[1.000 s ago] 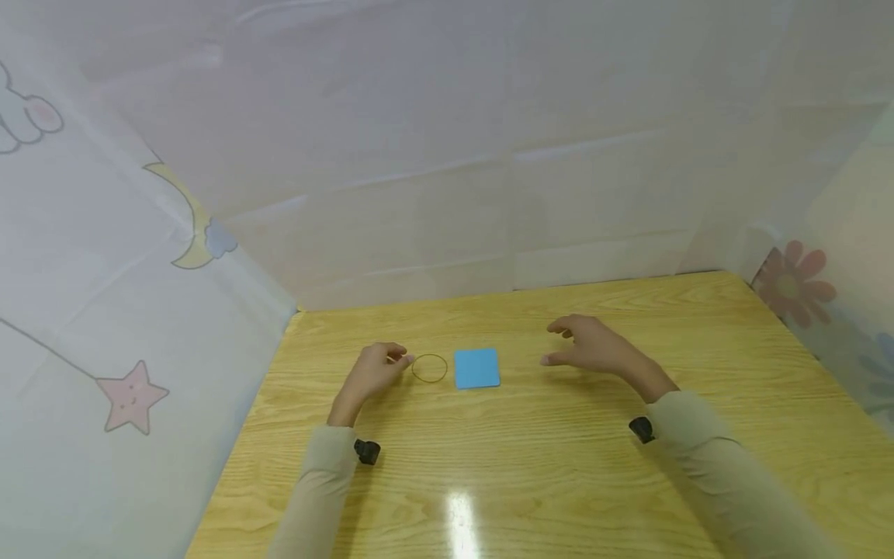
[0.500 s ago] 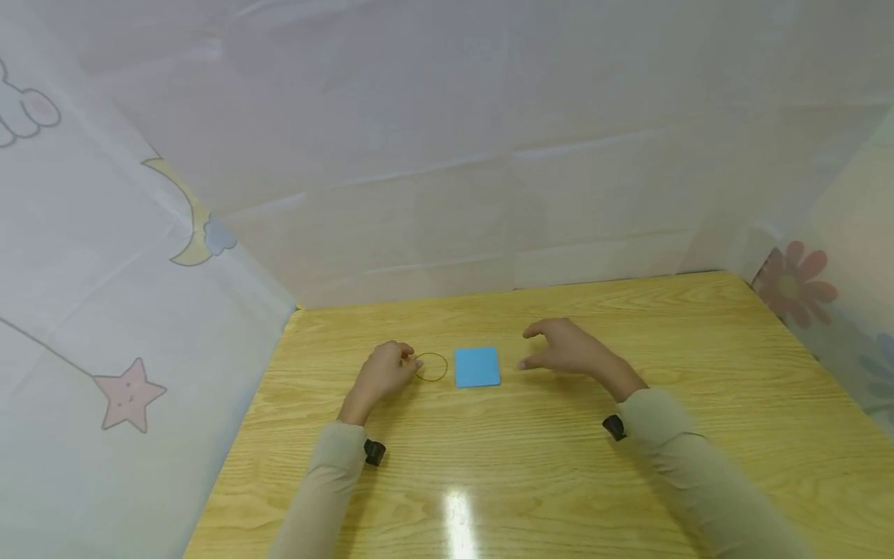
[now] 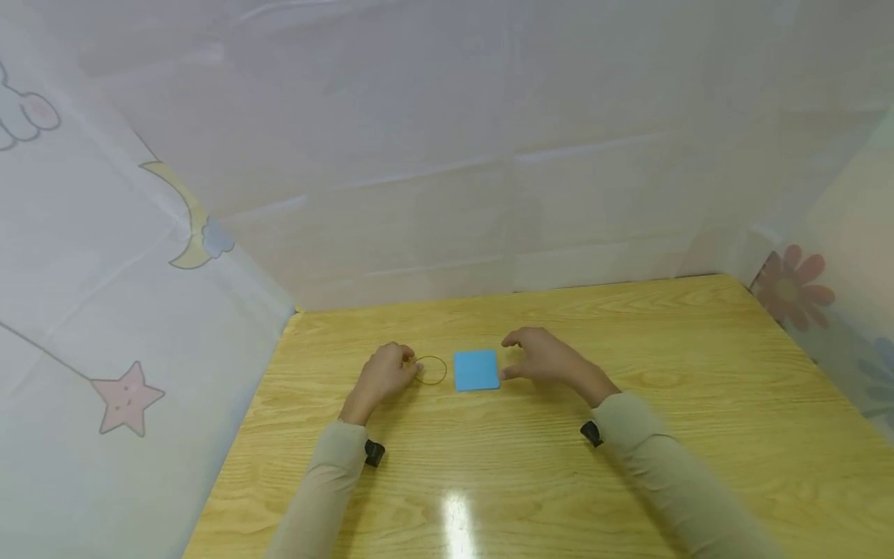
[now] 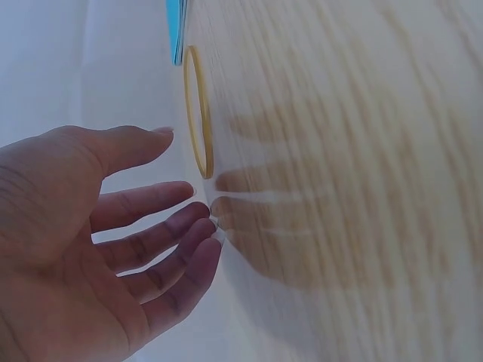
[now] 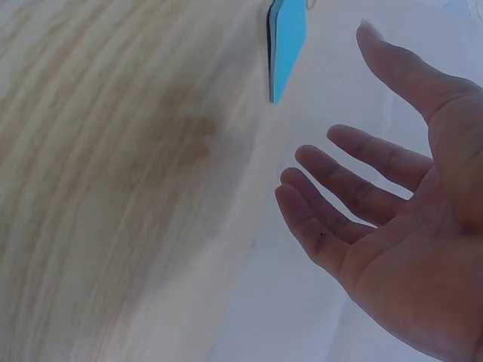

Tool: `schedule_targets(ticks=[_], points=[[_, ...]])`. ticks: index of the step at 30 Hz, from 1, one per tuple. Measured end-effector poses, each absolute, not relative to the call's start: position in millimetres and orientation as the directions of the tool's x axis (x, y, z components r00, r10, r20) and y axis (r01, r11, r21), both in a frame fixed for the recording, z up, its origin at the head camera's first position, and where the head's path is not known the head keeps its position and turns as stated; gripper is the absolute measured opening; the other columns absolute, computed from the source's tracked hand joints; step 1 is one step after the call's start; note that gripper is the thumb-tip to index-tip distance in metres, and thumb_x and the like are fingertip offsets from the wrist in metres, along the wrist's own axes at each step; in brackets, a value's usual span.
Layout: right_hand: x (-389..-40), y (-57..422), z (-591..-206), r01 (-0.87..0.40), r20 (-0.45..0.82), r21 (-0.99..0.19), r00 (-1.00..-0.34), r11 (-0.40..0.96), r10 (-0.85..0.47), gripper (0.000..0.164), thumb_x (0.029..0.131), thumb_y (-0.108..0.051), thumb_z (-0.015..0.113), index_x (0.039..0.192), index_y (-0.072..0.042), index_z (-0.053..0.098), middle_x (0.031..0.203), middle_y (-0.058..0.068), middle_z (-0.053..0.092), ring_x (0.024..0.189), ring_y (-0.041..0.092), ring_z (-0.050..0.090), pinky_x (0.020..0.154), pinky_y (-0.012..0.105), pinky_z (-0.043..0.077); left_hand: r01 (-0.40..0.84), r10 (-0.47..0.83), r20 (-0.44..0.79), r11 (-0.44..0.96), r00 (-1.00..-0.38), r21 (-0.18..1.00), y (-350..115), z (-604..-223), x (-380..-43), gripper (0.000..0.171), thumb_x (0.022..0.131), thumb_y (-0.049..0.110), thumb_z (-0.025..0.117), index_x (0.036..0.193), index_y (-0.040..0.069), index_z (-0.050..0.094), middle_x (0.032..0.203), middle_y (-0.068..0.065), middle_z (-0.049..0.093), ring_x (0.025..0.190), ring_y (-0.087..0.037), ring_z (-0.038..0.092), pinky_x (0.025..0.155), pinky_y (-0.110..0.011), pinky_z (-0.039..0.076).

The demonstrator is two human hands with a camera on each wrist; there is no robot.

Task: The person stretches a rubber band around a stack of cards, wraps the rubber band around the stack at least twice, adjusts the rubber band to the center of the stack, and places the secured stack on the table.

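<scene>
Pale printed sheeting (image 3: 391, 116) is spread across the upper part of the head view, and one wood-grained table (image 3: 524, 466) is seen below it. Two things are laid near the centre: one yellow loop (image 4: 205, 121) and, just right of it, one blue square (image 3: 476, 370). The loop is seen as a thin, nearly round ring; the square is plainly coloured, and layers are shown along its edge in the left wrist view. Two hands are held loosely bent and released: the left hand (image 3: 384, 374) just beside the loop, the right hand (image 3: 550, 359) just beside the square. Two beige sleeves (image 3: 317, 481) are worn.
</scene>
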State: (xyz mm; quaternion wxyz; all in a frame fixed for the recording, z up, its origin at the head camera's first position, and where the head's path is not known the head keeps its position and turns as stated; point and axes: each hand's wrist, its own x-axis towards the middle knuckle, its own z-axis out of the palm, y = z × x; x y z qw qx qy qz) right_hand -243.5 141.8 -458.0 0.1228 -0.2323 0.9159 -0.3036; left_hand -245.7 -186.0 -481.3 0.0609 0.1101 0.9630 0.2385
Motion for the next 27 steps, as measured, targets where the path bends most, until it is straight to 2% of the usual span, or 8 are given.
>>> schedule_targets(ticks=[6, 16, 27], points=[[-243.7, 128.9, -468.6, -0.37, -0.056, -0.577, -0.872, 0.728, -0.487, 0.073, 0.089, -0.035, 0.086, 0.142, 0.008, 0.059, 0.144, 0.025, 0.063, 0.141, 0.049, 0.051, 0.118, 0.063, 0.043, 0.178, 0.235, -0.065, 0.864, -0.97, 0.471, -187.0, -480.9, -247.4, 0.04, 0.103, 0.028, 0.07, 0.129, -0.001, 0.072, 0.132, -0.019, 0.072, 0.117, -0.036, 0.071, 0.098, -0.052, 0.061], [-243.8, 113.5, -484.8, -0.453, -0.003, -0.478, -0.856, 0.753, -0.517, 0.075, 0.096, -0.039, 0.078, 0.148, 0.009, 0.053, 0.15, 0.027, 0.058, 0.145, 0.047, 0.048, 0.126, 0.064, 0.032, 0.189, 0.242, -0.053, 0.861, -0.969, 0.473, -188.4, -481.9, -248.2, 0.041, 0.103, 0.028, 0.07, 0.132, -0.001, 0.071, 0.132, -0.02, 0.072, 0.121, -0.038, 0.07, 0.099, -0.053, 0.061], [-242.8, 107.1, -488.4, -0.413, -0.032, -0.485, -0.872, 0.771, -0.488, 0.077, 0.096, -0.041, 0.079, 0.149, 0.008, 0.052, 0.152, 0.026, 0.055, 0.145, 0.044, 0.048, 0.124, 0.059, 0.038, 0.2, 0.254, -0.057, 0.865, -0.966, 0.461, -187.7, -482.3, -249.8, 0.042, 0.102, 0.028, 0.071, 0.132, -0.001, 0.07, 0.131, -0.02, 0.072, 0.118, -0.037, 0.071, 0.097, -0.052, 0.061]])
